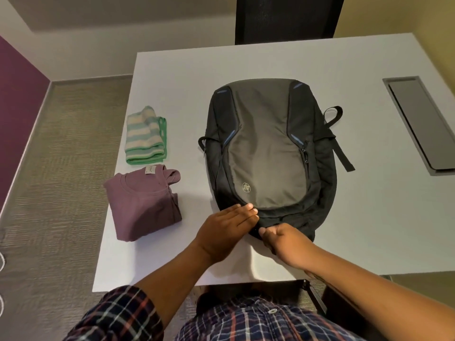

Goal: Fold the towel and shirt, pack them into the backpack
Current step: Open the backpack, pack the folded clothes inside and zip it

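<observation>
The backpack (268,148) has a grey front panel and black sides, with thin blue accents (and a small pale logo low on the panel); the towel (145,136) is striped in light green and cream, with a stronger green border; the shirt (145,207) is plain dusty purple, its label white; the table (369,217) is white; the sleeve (118,316) is checked in dark blue with red and white lines; the chair (285,18) is black; the wall (17,107) is purple.

Bare table (369,205) right of backpack (268,148)
</observation>
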`<state>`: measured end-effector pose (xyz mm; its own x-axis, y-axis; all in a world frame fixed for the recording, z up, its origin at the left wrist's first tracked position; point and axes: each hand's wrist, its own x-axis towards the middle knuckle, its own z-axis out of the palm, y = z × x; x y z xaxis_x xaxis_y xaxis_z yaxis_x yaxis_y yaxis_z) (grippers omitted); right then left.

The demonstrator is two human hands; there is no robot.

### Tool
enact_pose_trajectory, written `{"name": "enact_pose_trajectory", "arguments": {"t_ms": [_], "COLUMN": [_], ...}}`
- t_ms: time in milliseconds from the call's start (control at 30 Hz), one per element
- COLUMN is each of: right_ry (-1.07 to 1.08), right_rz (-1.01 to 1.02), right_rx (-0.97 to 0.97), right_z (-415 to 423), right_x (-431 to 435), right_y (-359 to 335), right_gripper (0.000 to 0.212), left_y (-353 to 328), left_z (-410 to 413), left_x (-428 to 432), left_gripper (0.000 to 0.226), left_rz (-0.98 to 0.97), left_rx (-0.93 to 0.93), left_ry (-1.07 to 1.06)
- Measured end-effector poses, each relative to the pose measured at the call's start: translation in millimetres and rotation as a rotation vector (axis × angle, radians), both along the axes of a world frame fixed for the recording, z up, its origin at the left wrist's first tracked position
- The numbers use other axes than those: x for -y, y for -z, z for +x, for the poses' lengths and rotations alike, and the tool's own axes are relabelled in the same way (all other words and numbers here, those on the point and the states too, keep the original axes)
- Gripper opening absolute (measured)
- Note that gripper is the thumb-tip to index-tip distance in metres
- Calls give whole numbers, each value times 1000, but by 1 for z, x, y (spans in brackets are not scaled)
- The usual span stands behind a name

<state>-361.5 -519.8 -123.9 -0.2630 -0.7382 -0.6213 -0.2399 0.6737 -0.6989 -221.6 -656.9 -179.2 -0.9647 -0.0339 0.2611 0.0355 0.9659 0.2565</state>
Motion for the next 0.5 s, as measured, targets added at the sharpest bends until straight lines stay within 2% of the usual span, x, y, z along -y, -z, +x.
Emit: {"name": "enact_pose_trajectory", "arguments": {"t_ms": [167,300,400,500], "right_ry": [-113,-126,-108,-67], "right_rz": [72,165,178,85], "right_rx": [-265,-486,-525,-491], "right_z": [-25,-55,-58,-50], "right_x": [-23,-51,-65,-67], "right_y": [1,4,10,5], "right_gripper": [52,49,47,45], "left_y": [-1,4,2,-14], "left_z": [6,17,15,1], "left_x": [7,20,16,-3], "left_gripper": [37,44,48,52], "left_rz": [-25,2,35,141], "left_rx": [27,99,207,199], "left_ry": [17,-67,-89,-14]}}
